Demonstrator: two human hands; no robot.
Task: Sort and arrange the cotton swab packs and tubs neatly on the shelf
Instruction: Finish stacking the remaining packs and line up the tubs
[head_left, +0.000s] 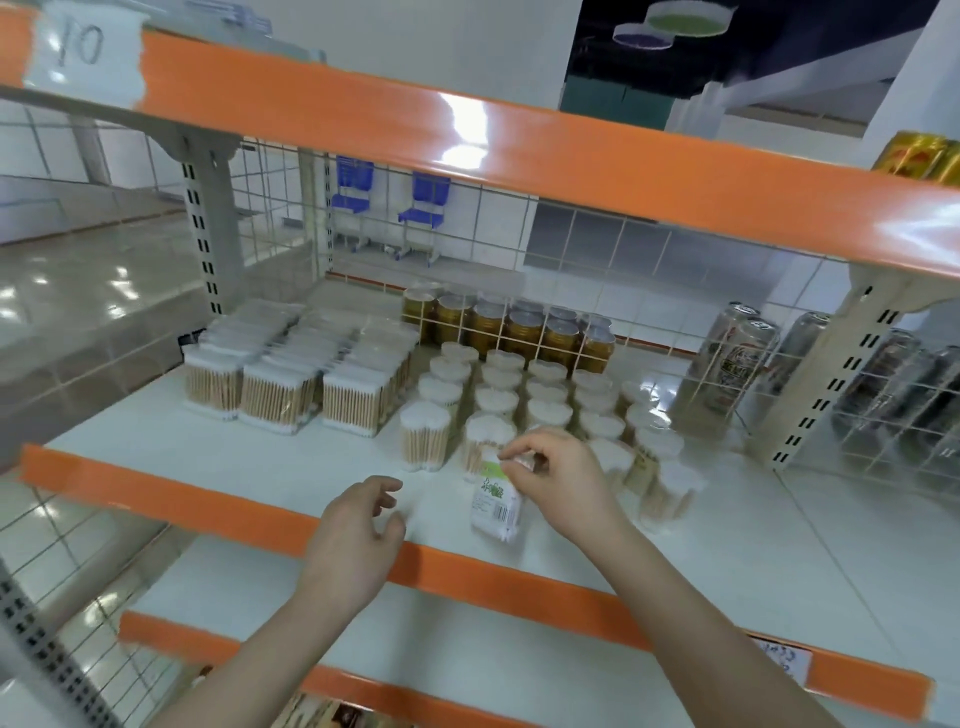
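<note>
On the white shelf rectangular cotton swab packs stand in rows at the left. Round swab tubs with white lids stand in rows at the middle. My right hand pinches the top of a white swab pack with a green label and barcode, which stands near the front edge just before the tubs. My left hand hovers over the shelf's front edge, left of that pack, fingers loosely curled and holding nothing.
Gold-lidded jars stand behind a wire grid at the back. Cans lean behind a wire divider at the right. An orange-edged shelf hangs above and another orange edge runs below my hands.
</note>
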